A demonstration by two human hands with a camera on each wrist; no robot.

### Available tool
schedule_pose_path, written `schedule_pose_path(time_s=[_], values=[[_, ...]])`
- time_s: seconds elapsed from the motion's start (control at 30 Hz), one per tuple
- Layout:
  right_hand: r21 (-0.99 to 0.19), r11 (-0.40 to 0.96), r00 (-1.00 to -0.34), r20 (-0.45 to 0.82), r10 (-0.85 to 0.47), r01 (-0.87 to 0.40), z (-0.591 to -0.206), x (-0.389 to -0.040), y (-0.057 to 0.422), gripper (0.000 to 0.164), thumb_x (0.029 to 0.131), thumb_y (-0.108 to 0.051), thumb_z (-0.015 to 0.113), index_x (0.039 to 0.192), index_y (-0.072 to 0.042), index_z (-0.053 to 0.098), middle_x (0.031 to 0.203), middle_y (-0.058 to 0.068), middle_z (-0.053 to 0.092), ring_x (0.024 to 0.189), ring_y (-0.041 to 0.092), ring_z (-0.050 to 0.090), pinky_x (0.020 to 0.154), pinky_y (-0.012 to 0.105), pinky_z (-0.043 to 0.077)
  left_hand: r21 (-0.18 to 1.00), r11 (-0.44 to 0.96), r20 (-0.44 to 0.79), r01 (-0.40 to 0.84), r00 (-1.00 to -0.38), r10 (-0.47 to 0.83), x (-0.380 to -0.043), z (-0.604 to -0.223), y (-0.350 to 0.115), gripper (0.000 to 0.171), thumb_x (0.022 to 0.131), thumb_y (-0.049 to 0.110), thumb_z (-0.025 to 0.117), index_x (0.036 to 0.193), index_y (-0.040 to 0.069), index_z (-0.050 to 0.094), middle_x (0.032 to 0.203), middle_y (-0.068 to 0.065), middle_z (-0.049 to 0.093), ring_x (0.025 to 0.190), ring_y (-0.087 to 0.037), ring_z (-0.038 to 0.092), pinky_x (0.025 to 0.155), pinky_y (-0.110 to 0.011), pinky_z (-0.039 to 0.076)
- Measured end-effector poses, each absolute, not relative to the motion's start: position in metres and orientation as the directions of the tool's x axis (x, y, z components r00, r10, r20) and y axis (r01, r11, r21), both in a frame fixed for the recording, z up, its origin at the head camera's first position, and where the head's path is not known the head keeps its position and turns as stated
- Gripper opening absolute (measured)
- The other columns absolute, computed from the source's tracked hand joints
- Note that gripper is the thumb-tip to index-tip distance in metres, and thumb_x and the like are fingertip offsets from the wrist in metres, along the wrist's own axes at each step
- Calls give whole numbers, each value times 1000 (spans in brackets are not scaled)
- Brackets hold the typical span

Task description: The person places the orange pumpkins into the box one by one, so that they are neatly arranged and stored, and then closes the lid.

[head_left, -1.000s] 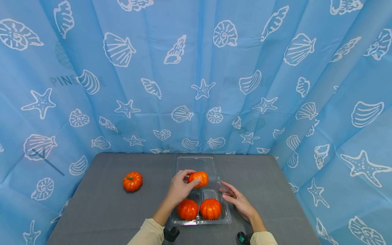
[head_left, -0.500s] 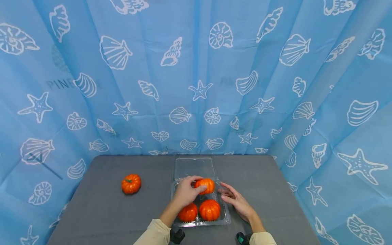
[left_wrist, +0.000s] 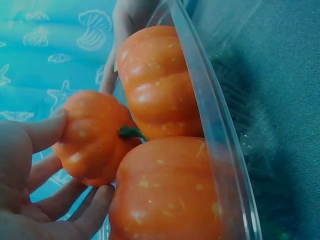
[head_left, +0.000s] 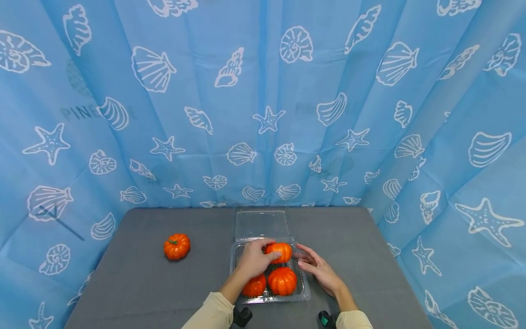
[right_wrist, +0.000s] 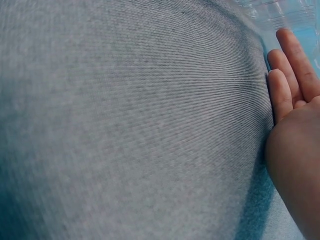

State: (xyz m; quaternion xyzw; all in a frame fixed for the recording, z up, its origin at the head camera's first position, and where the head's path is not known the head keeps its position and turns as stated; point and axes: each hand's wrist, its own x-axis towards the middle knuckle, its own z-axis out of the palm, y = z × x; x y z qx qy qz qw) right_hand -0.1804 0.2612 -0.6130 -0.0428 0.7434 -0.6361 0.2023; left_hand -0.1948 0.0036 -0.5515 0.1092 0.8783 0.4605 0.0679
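Across the head view: left hand (head_left: 254, 262) gripping one pumpkin (head_left: 280, 252), shifted rightward over the rear right of the clear container (head_left: 287, 299). Left wrist: that pumpkin, brought close beside two seated pumpkins (left_wrist: 167, 190). Right wrist: right hand (right_wrist: 298, 120), loosely extended, holding nothing.

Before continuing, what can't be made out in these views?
Head: part of the front-left pumpkin, behind the left arm.
Head: left side of the held pumpkin, behind the left hand.
Left wrist: most of the right hand, hidden by the front-right pumpkin and top edge.
Right wrist: most of the container, cut by top edge.
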Motion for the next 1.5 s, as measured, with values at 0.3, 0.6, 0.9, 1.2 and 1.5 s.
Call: schedule_pose_path(time_s=[0.3, 0.6, 0.9, 1.2, 1.5], values=[[-960, 202, -916, -249, -316, 191, -611, -181, 262, 61, 105, -25, 57, 160, -18, 32, 157, 19, 46, 144, 37, 43, 114, 44, 42, 798, 583, -17, 152, -962, 273, -196, -548, 11, 43, 90, 34, 78, 125, 12, 72, 123, -9, 71, 109, -29, 66, 95, -52, 56], [-961, 193, -915, -250, -317, 196, -614, -181, 261, 62, 105, -25, 57, 160, -18, 31, 157, 20, 45, 145, 37, 43, 117, 50, 40, 748, 648, -38, 144, -965, 258, -198, -549, 18, 41, 87, 36, 81, 119, 13, 72, 118, -10, 67, 103, -27, 64, 90, -48, 57], [-955, 203, -915, -270, -301, 215, -613, -181, 259, 62, 104, -28, 59, 160, -19, 33, 159, 18, 42, 145, 35, 42, 118, 52, 38, 719, 691, -102, 74, -972, 210, -200, -546, 28, 55, 85, 40, 83, 128, 11, 64, 122, -10, 61, 104, -28, 64, 91, -52, 56], [-956, 197, -914, -269, -303, 216, -612, -181, 259, 63, 104, -28, 59, 160, -19, 33, 158, 19, 42, 145, 35, 41, 118, 53, 38, 721, 686, -96, 101, -965, 243, -198, -552, 30, 53, 85, 37, 83, 128, 12, 63, 120, -9, 60, 101, -26, 65, 88, -49, 58], [-959, 195, -914, -260, -311, 206, -611, -180, 260, 62, 105, -27, 57, 160, -18, 32, 158, 20, 44, 145, 37, 42, 118, 54, 37, 716, 687, -84, 121, -963, 256, -199, -540, 26, 51, 88, 35, 80, 130, 11, 63, 124, -11, 62, 103, -25, 64, 89, -48, 57]])
